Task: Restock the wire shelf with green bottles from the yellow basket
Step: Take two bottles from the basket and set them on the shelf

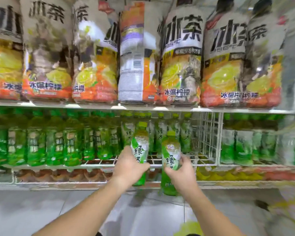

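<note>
While both hands are gripping a bottle each, the left hand (129,165) is wrapping its fingers around the lower label of a green plastic tea bottle with a yellow-green cap (140,147), and the right hand (180,172) is closing thumb and fingers on the middle of a second green plastic tea bottle (170,157). Both bottles are standing roughly upright, long axis vertical, the left one leaning slightly to the right at the top. The key relation: the bare patch of the white wire shelf (157,160) is lying straight ahead of and just beyond both hands, between the dense row of darker green bottles (58,142) on the left and the white wire divider (209,133) on the right. The left-hand bottle is sitting higher and nearer that gap, its base looking about level with the shelf's front rail; the right-hand bottle is hanging lower, its base below the rail, so it probably needs lifting first. The yellow basket (289,212) is showing only as a blur low on the right, well apart from the hands.
</note>
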